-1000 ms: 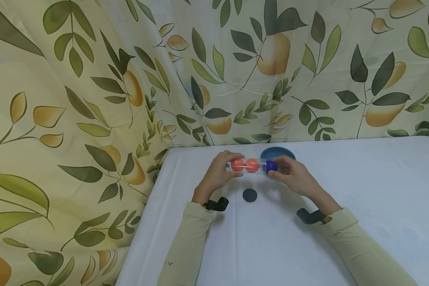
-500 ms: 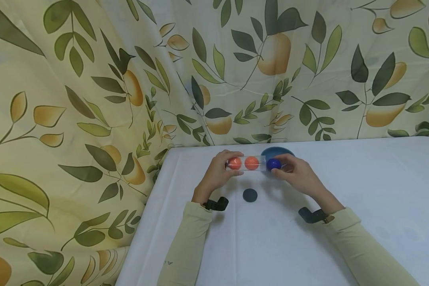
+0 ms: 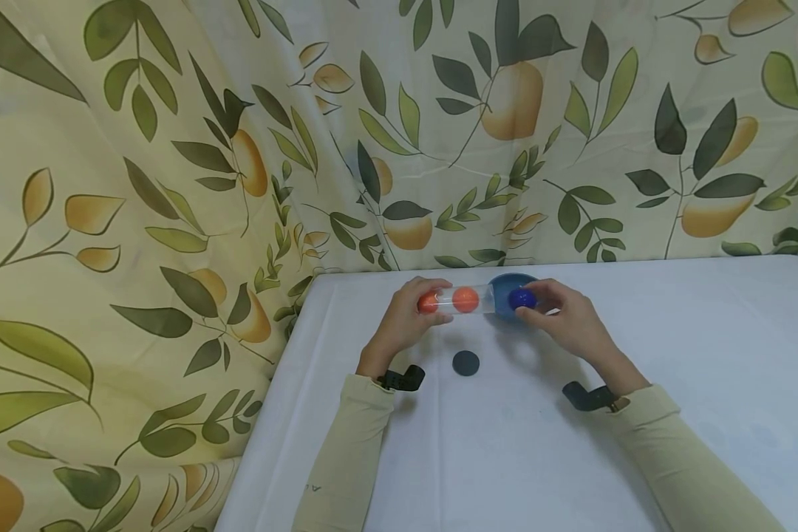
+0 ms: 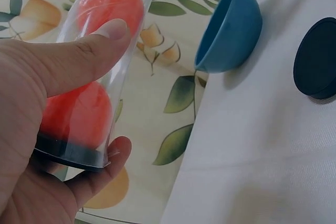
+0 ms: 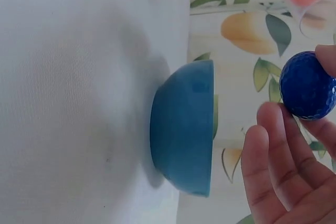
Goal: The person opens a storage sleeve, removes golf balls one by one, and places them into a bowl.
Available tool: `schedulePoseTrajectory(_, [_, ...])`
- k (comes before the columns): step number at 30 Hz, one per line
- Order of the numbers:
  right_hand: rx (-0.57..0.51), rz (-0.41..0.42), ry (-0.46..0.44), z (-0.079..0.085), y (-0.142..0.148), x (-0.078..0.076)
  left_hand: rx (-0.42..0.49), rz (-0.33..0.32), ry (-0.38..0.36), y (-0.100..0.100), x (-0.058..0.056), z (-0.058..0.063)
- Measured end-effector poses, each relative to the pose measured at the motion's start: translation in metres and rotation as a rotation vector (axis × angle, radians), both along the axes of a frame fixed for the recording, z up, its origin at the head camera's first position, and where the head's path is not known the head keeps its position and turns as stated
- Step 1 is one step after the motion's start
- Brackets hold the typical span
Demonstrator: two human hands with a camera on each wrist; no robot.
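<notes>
My left hand (image 3: 408,310) grips a clear plastic tube (image 3: 484,298) near its closed end, holding it sideways above the table. Two orange balls (image 3: 465,299) sit inside the tube, and a dark cap (image 4: 71,151) covers the end by my palm. Between thumb and fingers my right hand (image 3: 572,318) pinches a dimpled blue golf ball (image 5: 308,85), apart from the tube's open right end. Behind and below that ball stands a blue bowl (image 5: 184,129), upright on the table. Whether the bowl holds anything is hidden.
On the white tablecloth (image 3: 505,443), nearer the person than the tube, lies a round dark lid (image 3: 465,363). A curtain printed with leaves and fruit (image 3: 346,185) hangs behind the table and along its left side.
The blue golf ball has come out of the tube's open end and moved right with my right hand, in front of the bowl. Inside the tube, the orange balls have shifted left.
</notes>
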State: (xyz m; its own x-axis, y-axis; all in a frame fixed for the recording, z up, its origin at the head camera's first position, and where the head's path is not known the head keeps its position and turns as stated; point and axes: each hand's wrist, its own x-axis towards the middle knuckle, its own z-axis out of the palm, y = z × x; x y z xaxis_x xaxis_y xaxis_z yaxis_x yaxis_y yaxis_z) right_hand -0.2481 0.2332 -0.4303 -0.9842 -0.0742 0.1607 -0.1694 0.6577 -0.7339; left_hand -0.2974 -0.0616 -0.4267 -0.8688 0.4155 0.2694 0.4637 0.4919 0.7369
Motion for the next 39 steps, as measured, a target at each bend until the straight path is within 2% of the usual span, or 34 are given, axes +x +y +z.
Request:
schedulePoseTrajectory(24, [-0.011,-0.057,0.05,0.003,0.015,0.0,0.0,0.0,0.031,-0.002,0.001,0.001])
schedulePoseTrajectory(39, [-0.023,-0.067,0.024,-0.007,0.02,-0.017,-0.01,-0.004,0.019,-0.002,0.0,0.001])
